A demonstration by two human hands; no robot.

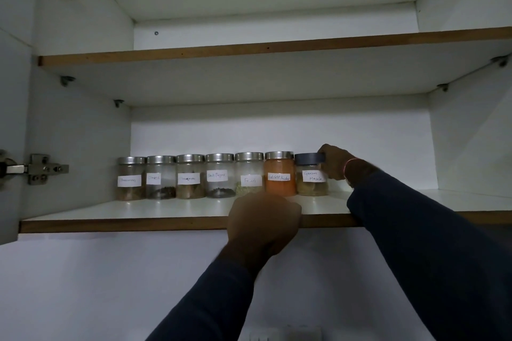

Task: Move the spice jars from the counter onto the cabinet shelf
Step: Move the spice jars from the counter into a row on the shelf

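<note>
Dim, cool light; wide-angle edges bend.

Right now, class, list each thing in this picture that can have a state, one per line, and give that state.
Cabinet door: open.
Garam masala jar: upright on lower shelf, dark lid on, held.
Right hand: grips that jar from the right.
Left hand: fingers curled on the shelf's front edge.
Six steel-lidded jars: upright in a row, lids on, untouched.
</note>
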